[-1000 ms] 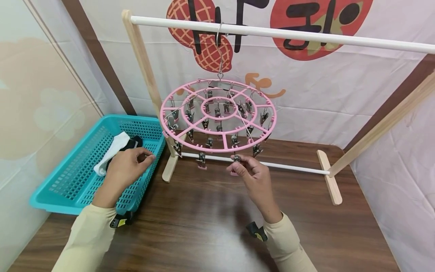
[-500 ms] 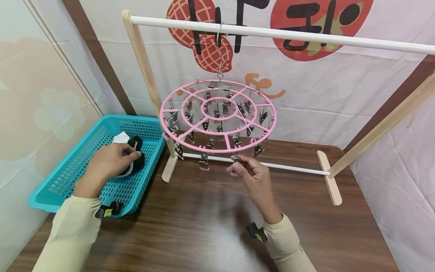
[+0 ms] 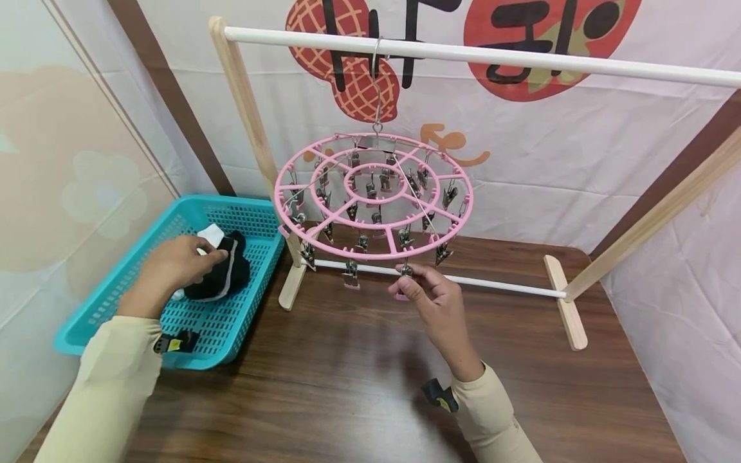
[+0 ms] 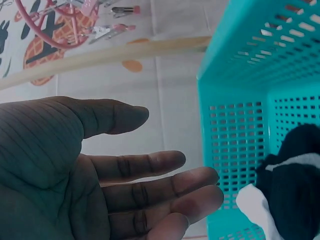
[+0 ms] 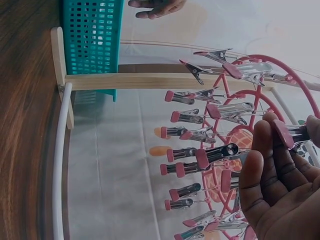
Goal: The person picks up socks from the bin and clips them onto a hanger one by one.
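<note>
My left hand (image 3: 173, 263) hovers over the teal basket (image 3: 255, 321), fingers loosely extended; in the left wrist view its thumb and fingers stand apart with nothing between them. Beyond the fingertips lie a black cloth item with a light stripe (image 4: 295, 190), which looks like a sock, and a white cloth piece (image 4: 255, 205). With thumb and fingers, my right hand (image 3: 437, 302) pinches a metal clip with pink tips (image 5: 284, 134) at the front edge of the round pink hanger (image 3: 336, 249). Several similar clips (image 3: 350, 273) dangle from its rings.
The hanger's hook (image 3: 376, 83) rests on a white rail (image 3: 521, 63) with wooden end posts (image 3: 246, 109). A lower white bar (image 3: 498, 287) runs behind my right hand. The brown tabletop (image 3: 324, 386) lies below, with a printed cloth (image 3: 550, 154) at the back.
My left hand has moved left and back over the basket, and more of the black cloth item shows. The right hand keeps its pinch on the clip; the hanger sways slightly.
</note>
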`<action>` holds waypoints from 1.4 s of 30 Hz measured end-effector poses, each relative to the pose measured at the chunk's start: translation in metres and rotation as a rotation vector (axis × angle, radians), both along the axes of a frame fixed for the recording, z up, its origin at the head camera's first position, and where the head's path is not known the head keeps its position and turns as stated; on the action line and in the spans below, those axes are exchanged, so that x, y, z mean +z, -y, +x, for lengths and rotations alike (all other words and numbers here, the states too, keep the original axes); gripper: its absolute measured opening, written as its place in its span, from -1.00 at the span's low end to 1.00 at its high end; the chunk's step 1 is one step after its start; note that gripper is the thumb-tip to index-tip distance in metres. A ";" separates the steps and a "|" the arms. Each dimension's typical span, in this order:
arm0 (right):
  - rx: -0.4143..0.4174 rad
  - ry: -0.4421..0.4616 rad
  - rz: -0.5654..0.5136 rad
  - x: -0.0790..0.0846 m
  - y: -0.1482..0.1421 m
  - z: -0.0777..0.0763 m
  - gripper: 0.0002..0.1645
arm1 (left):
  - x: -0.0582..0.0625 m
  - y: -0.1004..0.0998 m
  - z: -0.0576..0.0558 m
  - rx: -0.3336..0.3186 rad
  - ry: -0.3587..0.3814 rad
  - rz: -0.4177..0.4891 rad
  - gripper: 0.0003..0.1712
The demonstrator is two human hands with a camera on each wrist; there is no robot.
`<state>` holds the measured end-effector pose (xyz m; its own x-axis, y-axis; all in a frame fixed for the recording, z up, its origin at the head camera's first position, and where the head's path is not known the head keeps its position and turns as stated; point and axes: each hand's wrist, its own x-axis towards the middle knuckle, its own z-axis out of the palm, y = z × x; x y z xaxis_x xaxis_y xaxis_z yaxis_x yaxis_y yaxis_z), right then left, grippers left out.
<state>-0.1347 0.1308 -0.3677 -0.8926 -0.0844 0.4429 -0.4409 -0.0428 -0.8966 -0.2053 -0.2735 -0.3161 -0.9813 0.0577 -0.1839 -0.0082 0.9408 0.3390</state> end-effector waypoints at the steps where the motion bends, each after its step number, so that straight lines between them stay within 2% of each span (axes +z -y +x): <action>1: 0.001 0.003 0.002 0.000 0.000 0.000 -0.74 | 0.000 0.002 -0.001 0.002 0.002 0.003 -0.37; 7: -0.008 0.012 0.002 0.001 0.001 0.000 -0.72 | 0.002 0.012 -0.010 0.010 0.018 0.012 -0.31; 14: -0.034 -0.013 0.044 0.002 0.000 0.000 -0.69 | -0.003 0.020 -0.019 0.045 0.085 0.016 -0.29; 19: 0.006 -0.010 0.016 0.003 -0.001 0.000 -0.69 | -0.006 0.025 -0.029 0.053 0.120 0.045 -0.27; 22: 0.026 0.008 -0.008 0.004 -0.001 0.001 -0.69 | -0.008 0.028 -0.035 0.062 0.137 0.031 -0.26; 25: 0.018 0.022 -0.007 0.004 -0.001 0.002 -0.69 | -0.012 0.029 -0.042 0.065 0.124 -0.006 -0.30; 29: 0.003 0.020 0.003 0.004 -0.001 0.002 -0.70 | -0.021 0.031 -0.050 0.065 0.041 -0.055 -0.39; 32: 0.004 0.015 -0.004 0.005 0.000 0.001 -0.72 | -0.027 0.033 -0.054 0.077 -0.015 -0.056 -0.48; 36: 0.017 0.019 -0.025 0.005 0.001 0.001 -0.74 | -0.032 0.036 -0.059 0.093 -0.007 -0.044 -0.58; 42: 0.032 0.030 -0.038 0.006 0.002 0.001 -0.73 | -0.042 0.041 -0.070 0.143 0.020 -0.039 -0.58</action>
<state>-0.1332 0.1286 -0.3616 -0.9027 -0.0971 0.4191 -0.4113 -0.0908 -0.9070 -0.2752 -0.3143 -0.3579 -0.9752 -0.0898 -0.2024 -0.1492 0.9419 0.3011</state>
